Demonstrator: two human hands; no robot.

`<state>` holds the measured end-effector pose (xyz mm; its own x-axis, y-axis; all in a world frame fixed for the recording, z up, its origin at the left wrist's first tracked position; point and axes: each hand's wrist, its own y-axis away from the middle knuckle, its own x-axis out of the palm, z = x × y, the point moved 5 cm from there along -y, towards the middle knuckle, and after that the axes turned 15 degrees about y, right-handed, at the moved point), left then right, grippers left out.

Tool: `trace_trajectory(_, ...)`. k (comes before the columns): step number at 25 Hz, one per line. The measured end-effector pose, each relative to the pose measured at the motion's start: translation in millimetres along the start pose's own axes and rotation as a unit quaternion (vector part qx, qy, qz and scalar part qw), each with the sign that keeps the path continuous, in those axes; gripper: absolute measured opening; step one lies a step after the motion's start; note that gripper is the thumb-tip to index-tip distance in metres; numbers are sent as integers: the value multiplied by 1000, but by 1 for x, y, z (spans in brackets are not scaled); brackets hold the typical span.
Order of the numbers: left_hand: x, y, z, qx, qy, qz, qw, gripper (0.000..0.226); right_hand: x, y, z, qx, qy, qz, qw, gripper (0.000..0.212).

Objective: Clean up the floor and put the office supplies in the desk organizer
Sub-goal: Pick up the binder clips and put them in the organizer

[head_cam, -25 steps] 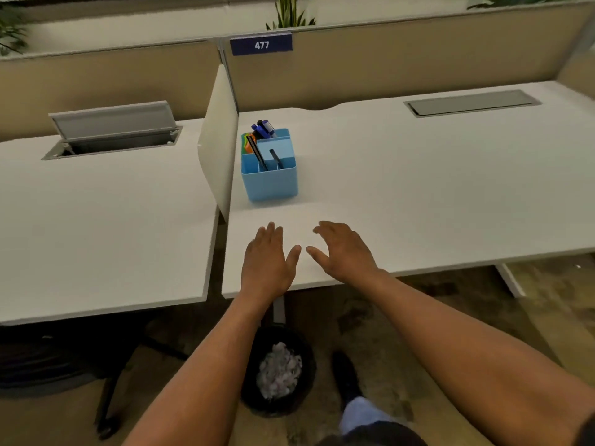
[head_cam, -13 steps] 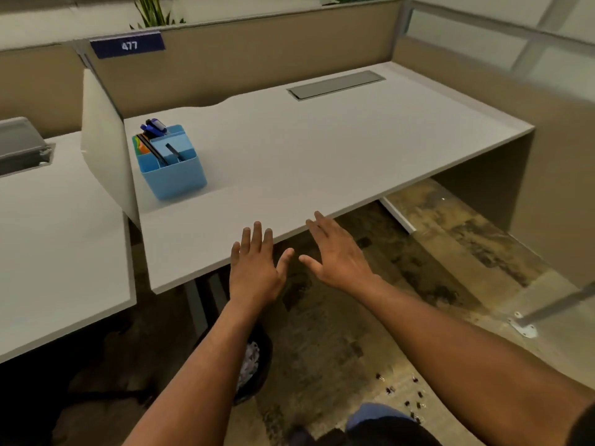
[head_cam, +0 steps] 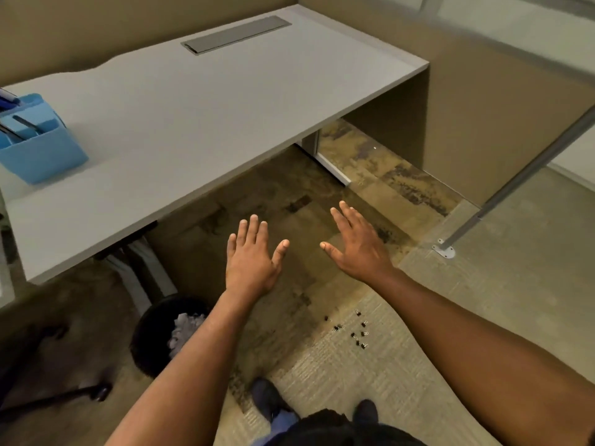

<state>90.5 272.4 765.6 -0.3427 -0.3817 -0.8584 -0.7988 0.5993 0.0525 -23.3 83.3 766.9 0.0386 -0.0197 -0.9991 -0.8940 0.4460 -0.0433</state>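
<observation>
Black binder clips [head_cam: 352,329] lie scattered on the carpet [head_cam: 370,391], near the feet and below the right arm. Left hand [head_cam: 252,259] and right hand [head_cam: 359,246] hover empty, fingers straight and slightly spread. The blue desk organizer [head_cam: 38,149] sits far left on the desk [head_cam: 209,107].

We see the desk organizer [head_cam: 38,149] on the desk [head_cam: 209,107], at its left end, with pens standing in it. A cable cover [head_cam: 236,34] lies at the back of the desk. On the floor [head_cam: 483,300], right of the waste bin [head_cam: 161,333], small binder clips [head_cam: 352,329] lie scattered, before our shoes [head_cam: 267,399].
</observation>
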Motion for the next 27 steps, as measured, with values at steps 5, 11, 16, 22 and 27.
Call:
trace_trajectory(5,58,37,-68,6,4,16,1000,75,12,55,-82,29,-42,7,999,79)
trace_trajectory(11,118,52,-127,16,-1,24,1000,65,36,102,-158,52,-51,30,997,76)
trace_trajectory(16,158,44,-139,21,6,61,998,58,68,109,-188,77,-58,69,993,72)
trace_trajectory(22,207,13,-122,26,1,151,988,56,106,108,-203,118,-76,129,982,66)
trace_trajectory(27,261,-18,-101,3,10,205,979,52,159,80,-208,122,-99,142,977,59)
